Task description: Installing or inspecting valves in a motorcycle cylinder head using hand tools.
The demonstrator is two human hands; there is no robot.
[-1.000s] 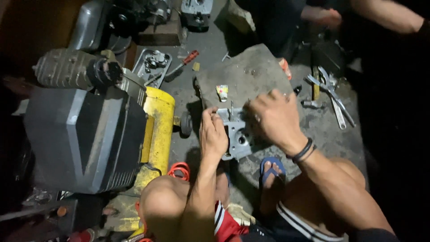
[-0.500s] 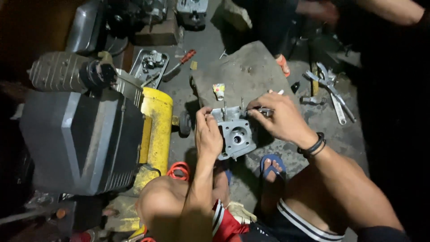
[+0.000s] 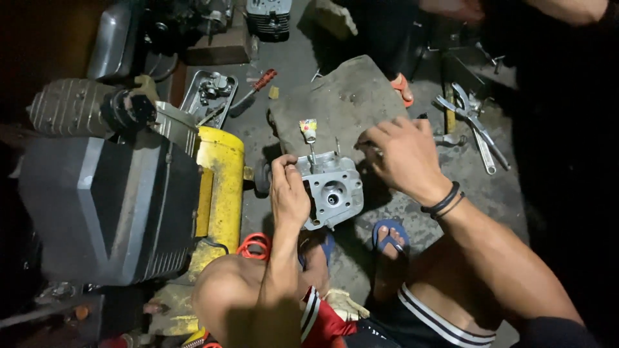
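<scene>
The left hand (image 3: 288, 193) curls its fingers around the left edge of the metal engine part (image 3: 332, 188) on the floor. The right hand (image 3: 403, 158) pinches something small just beyond its top-right corner. The part looks heavy, rigid and hard-edged; its flat sides seem best for gripping.

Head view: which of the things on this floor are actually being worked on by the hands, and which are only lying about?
In hand:
- grey metal engine part, gripped at its left side by the left hand
- right hand, at the part's upper right edge
- worn board under it

Lying about:
- wrenches
- red-handled screwdriver
- metal tray of small parts
- yellow-framed machine
</scene>
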